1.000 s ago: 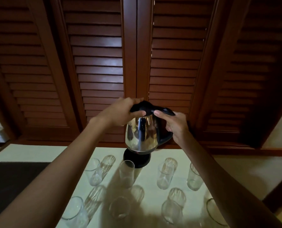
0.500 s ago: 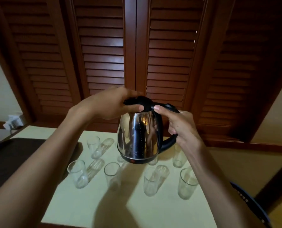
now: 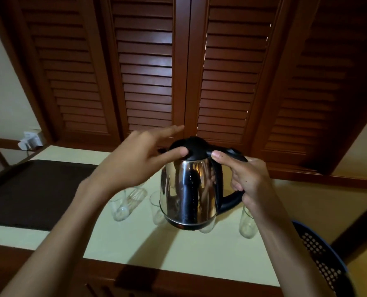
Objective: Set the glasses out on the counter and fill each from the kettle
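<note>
Fronting louvred shutters (image 3: 148,67), pale counter (image 3: 199,249).

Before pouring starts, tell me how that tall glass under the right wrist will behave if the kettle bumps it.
The tall glass looks narrow for its height, so it would probably tip rather than slide. It appears empty, so likely light and easily knocked. Being clear glass on a hard counter, it may roll and could break.

Kettle (image 3: 189,189): one, at frame centre.
Glasses: four at least partly visible on the counter, at lower centre (image 3: 119,207) (image 3: 156,207) (image 3: 206,228) (image 3: 247,224); others may be hidden behind the kettle.
Hands: two, left (image 3: 135,161) and right (image 3: 247,179).
Basket (image 3: 323,260): one, lower right.
</note>
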